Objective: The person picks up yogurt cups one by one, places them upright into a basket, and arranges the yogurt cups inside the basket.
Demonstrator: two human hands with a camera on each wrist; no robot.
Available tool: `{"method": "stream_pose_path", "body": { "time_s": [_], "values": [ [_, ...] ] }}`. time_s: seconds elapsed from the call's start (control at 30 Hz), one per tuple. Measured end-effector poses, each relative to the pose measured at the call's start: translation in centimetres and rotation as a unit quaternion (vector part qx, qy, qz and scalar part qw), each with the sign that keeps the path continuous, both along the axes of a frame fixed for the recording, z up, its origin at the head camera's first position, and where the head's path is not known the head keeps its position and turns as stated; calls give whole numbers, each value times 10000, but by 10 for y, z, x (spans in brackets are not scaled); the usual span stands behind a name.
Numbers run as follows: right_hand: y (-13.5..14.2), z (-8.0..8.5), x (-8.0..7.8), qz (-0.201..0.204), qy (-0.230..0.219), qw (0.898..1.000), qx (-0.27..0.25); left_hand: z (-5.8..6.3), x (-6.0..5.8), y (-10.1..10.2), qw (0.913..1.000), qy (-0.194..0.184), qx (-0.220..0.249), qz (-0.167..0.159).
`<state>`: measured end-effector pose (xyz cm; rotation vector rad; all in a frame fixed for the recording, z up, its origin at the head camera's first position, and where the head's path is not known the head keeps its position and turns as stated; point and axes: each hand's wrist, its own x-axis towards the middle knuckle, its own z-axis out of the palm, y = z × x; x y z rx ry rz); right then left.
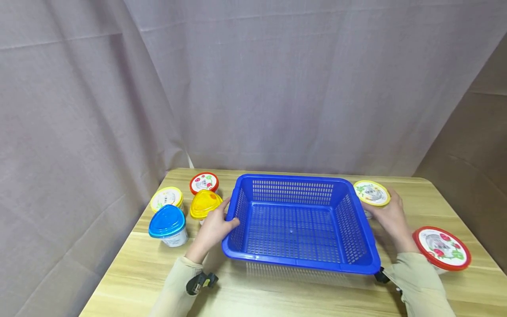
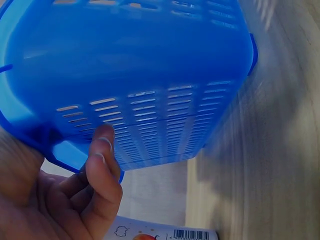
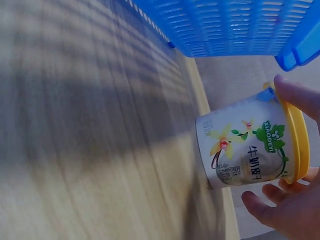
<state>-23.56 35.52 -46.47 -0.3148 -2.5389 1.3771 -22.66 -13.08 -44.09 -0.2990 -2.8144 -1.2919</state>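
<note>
An empty blue plastic basket [image 1: 293,260] with slotted sides is at the middle of the wooden table. My left hand [image 1: 214,226] grips its left rim, thumb over the edge; in the left wrist view its fingers [image 2: 102,175] curl beside the outer wall. To the right of the basket, my right hand [image 1: 390,218] holds a white tub [image 1: 371,193] with a yellow-rimmed lid. The right wrist view shows this tub [image 3: 245,142] upright relative to the table, printed with yellow flowers, the thumb and fingers around its lid end. Whether its base touches the table I cannot tell.
Left of the basket stand a red-rimmed tub [image 1: 204,182], a yellow-rimmed tub [image 1: 166,199], a yellow-lidded tub [image 1: 205,203] and a blue-lidded tub [image 1: 168,224]. A larger red-rimmed tub [image 1: 442,248] is beside my right forearm. Grey curtain [image 1: 277,88] hangs behind the table.
</note>
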Motion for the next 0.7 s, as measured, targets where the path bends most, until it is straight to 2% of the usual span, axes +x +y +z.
{"method": "stream_pose_path", "body": {
  "time_s": [0.27,0.57,0.7],
  "values": [
    [0,-4,-3,-40,132,9998,-125,-1,1,1,9996,-85,271,-42],
    [4,-4,-5,73,401,9991,89,-2,-1,1,9994,-158,315,-45],
    [4,-4,-6,246,203,9994,-160,-3,0,0,9996,-107,263,28]
  ]
}}
